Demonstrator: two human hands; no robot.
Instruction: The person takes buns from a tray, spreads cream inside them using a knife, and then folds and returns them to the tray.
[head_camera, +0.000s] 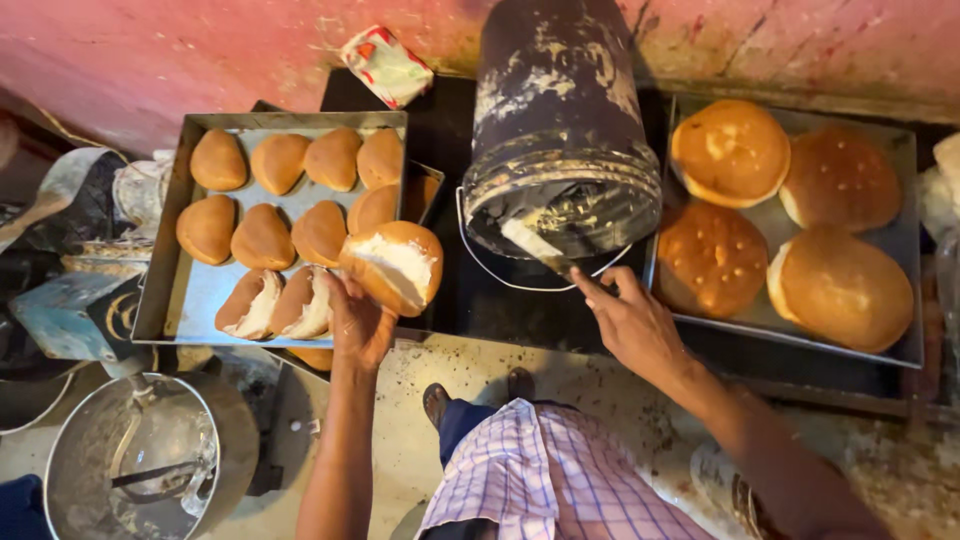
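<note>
My left hand (358, 322) holds a folded round bun (395, 265) with white cream showing in its cut side, just over the right edge of a metal tray (170, 290). That tray carries several folded buns; two at its near edge (275, 303) show cream. My right hand (630, 318) grips a flat cream-smeared knife (530, 243), whose blade reaches into the mouth of a dark, cream-streaked bucket (560, 130) with a wire handle.
A second metal tray (905, 350) at the right holds several large round buns (730, 152). A metal mixer bowl (150, 460) stands at the lower left. A crumpled wrapper (386, 65) lies by the pink wall. My checked garment (545, 475) and feet show below.
</note>
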